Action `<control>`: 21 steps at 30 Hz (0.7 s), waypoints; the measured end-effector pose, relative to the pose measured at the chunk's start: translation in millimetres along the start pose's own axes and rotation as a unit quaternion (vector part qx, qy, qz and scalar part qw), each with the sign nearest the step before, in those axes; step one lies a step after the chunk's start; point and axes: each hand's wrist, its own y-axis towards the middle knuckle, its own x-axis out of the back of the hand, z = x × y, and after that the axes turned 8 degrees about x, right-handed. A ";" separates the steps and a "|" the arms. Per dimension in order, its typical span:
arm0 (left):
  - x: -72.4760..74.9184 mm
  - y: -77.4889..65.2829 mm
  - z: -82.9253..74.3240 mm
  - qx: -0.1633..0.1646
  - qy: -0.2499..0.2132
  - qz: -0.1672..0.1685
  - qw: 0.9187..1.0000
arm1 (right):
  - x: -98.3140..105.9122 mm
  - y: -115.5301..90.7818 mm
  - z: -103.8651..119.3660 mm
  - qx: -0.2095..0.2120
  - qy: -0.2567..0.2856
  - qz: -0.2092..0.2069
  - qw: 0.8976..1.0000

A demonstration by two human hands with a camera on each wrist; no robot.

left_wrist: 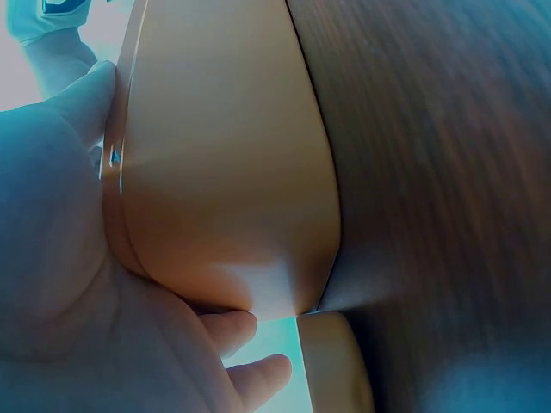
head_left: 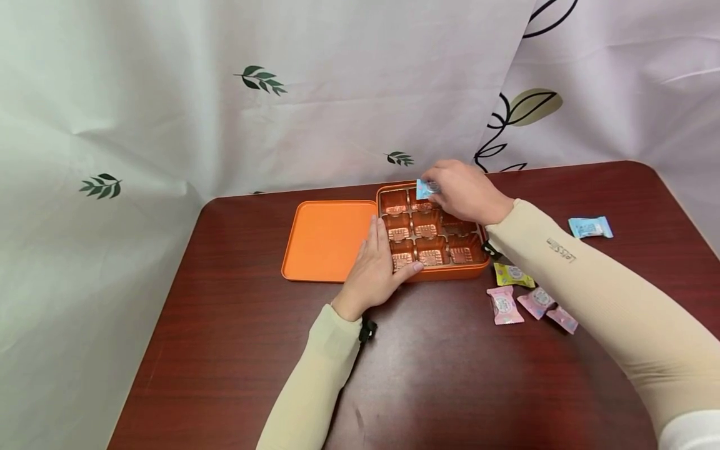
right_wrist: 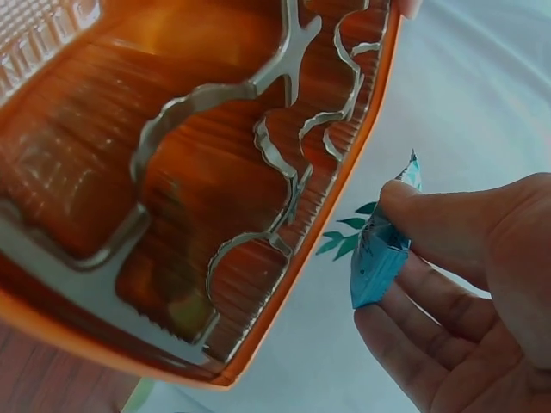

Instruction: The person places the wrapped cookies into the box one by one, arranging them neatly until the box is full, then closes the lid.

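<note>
Reddish table point(head_left: 242, 362) bears pink sweets point(head_left: 504, 305), orange lid point(head_left: 326, 240) beside the box point(head_left: 455, 273).

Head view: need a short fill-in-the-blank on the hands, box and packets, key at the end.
1. The right hand pinches a packet whose wrapper is coloured ____.
2. The left hand lies along the sectioned box, whose outer wall is coloured ____.
3. In the head view, the flat lid lies to the ____ of the box.
4. Grouped near the box's front right corner are three pink packets and a fourth packet coloured ____.

Missing words: blue; orange; left; yellow.
</note>
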 end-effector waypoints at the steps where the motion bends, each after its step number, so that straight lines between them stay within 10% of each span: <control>1: 0.0 0.0 -0.3 0.000 -0.001 0.000 1.000 | -0.5 0.4 -0.3 -0.001 0.001 0.003 1.000; 21: -1.0 0.4 -0.3 0.001 0.005 -0.003 1.000 | -18.1 15.8 0.0 0.010 -0.014 0.060 0.998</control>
